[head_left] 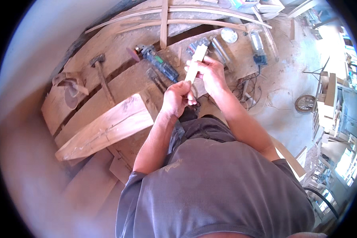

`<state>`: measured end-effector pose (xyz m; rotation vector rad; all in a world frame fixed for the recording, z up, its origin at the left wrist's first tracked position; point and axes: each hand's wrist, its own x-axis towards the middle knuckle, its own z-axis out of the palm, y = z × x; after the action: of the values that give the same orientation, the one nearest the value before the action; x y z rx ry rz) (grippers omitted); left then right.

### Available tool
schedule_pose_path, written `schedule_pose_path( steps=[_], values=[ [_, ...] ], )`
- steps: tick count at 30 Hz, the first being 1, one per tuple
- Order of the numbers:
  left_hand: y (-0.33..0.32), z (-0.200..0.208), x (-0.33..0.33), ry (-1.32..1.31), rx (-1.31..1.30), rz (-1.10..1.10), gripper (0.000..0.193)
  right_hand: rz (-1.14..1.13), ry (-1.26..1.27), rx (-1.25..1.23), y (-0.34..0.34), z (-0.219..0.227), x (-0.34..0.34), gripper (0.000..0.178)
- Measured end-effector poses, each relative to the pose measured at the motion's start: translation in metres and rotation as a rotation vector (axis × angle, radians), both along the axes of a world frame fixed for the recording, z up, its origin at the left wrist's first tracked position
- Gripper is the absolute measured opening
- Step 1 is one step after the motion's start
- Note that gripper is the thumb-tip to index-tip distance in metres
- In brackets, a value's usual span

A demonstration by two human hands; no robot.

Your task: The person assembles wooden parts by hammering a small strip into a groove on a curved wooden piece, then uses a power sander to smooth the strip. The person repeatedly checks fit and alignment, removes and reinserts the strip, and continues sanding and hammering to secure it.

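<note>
A pale yellow flat strip, stepped at its far end like a folded folding ruler, is held up in front of me at a slant. My left hand is closed around its near end. Higher up, the fingers of my right hand pinch it from the right side. Beyond my left hand, a blue-and-black angle grinder lies on the plank bench. A thick squared timber with cracks along its face stands out to the left of my left forearm.
A hammer and a curved wooden piece with a disc lie at the left. Further off are a metal cylinder, a round white lid, a corded power tool and long curved wooden strips. A spoked wheel stands at right.
</note>
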<state>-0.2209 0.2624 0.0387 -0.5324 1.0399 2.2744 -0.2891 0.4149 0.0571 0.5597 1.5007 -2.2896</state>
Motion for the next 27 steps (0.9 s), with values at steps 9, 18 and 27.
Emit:
schedule_pose_path(
  steps=[9,18,27],
  values=[
    [-0.039,0.045,0.073,-0.158,-0.209,0.229,0.039,0.112,-0.11,-0.394,-0.026,-0.041,0.065,0.024],
    [-0.121,0.006,0.141,0.124,-0.969,0.031,0.029,0.11,-0.094,-0.179,-0.089,-0.047,0.118,0.012],
    [-0.234,-0.012,0.171,0.484,-1.286,0.119,0.01,0.313,-0.039,0.261,-0.153,-0.058,0.148,0.016]
  ],
)
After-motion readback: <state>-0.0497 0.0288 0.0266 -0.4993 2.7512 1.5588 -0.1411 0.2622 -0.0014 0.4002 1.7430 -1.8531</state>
